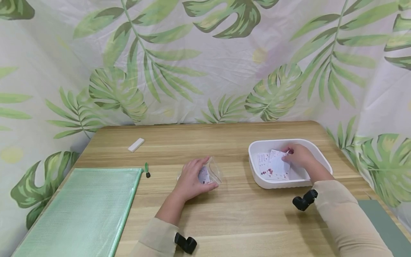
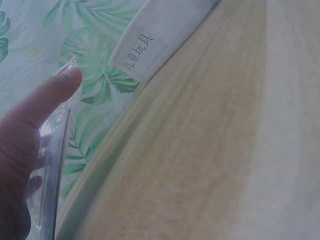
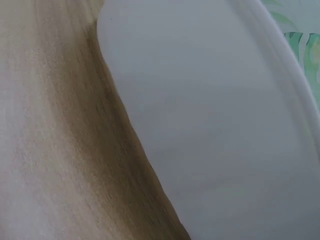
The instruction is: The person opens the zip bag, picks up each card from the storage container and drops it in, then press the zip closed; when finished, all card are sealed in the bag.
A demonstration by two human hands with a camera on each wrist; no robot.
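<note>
My left hand [image 1: 191, 180] grips a clear zip bag [image 1: 214, 169] over the middle of the table, with a printed card showing inside it. In the left wrist view the thumb lies along the edge of the bag [image 2: 61, 135], the fingers behind it. Over at the right, my right hand [image 1: 301, 157] reaches into a white plastic basket [image 1: 273, 184] and pinches the upper edge of a white card [image 1: 278, 165] with red print. Another card [image 1: 263, 161] lies beside it in the basket. The right wrist view shows only the basket's outer wall [image 3: 210, 125] and table; that hand is hidden there.
A green mesh zip pouch [image 1: 86, 210] lies on the left of the wooden table [image 1: 237, 221], its zip pull [image 1: 147, 170] at the corner. Behind it is a small white block [image 1: 136, 145]. A grey-green mat [image 1: 385, 221] sits at the right edge. Leaf-patterned cloth [image 1: 224, 71] hangs behind.
</note>
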